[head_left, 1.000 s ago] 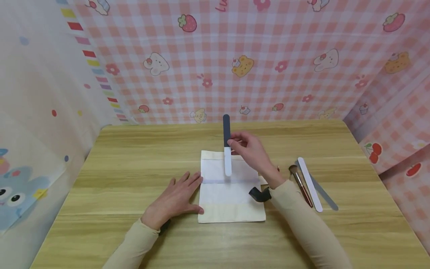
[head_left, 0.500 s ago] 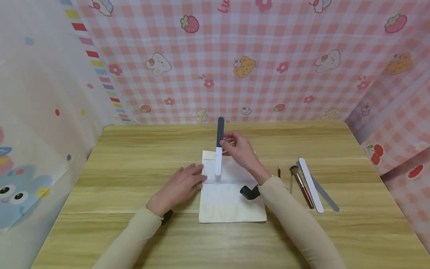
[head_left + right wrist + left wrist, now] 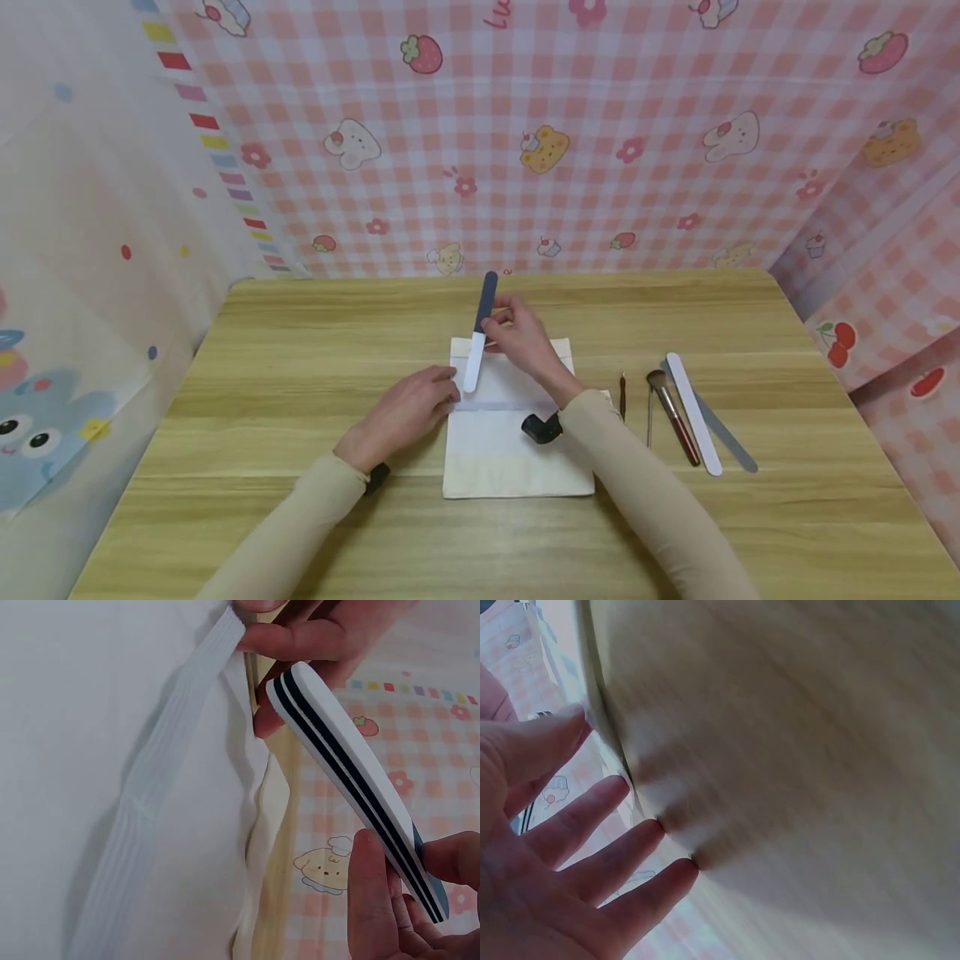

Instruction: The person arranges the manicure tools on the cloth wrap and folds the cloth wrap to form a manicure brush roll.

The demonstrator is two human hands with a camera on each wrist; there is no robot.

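Note:
A long nail buffer [image 3: 475,358], part dark and part white with dark-striped sides, hangs above the upper left of a cream cloth pouch. My right hand [image 3: 521,337] pinches it near its dark half, between thumb and fingers. The pouch [image 3: 495,475] lies unfolded on the table, with a pale ribbed elastic strip [image 3: 161,750] across it. At its left edge, my left hand [image 3: 405,412] pinches the cloth by the strip's end with thumb and index finger; its other fingers [image 3: 619,859] stretch out by the table. The buffer's lower white tip is close to the left fingertips.
Right of the pouch lie a slim brown-handled tool [image 3: 622,396], a thin metal rod [image 3: 650,417], a makeup brush [image 3: 678,425], a white nail file [image 3: 693,412] and a grey nail file [image 3: 727,433]. A pink checked curtain [image 3: 480,108] hangs behind the wooden table [image 3: 300,333].
My right hand has carried the nail buffer left, and the buffer now leans. My left hand, earlier spread flat beside the pouch, has moved up and closed its fingertips at the edge.

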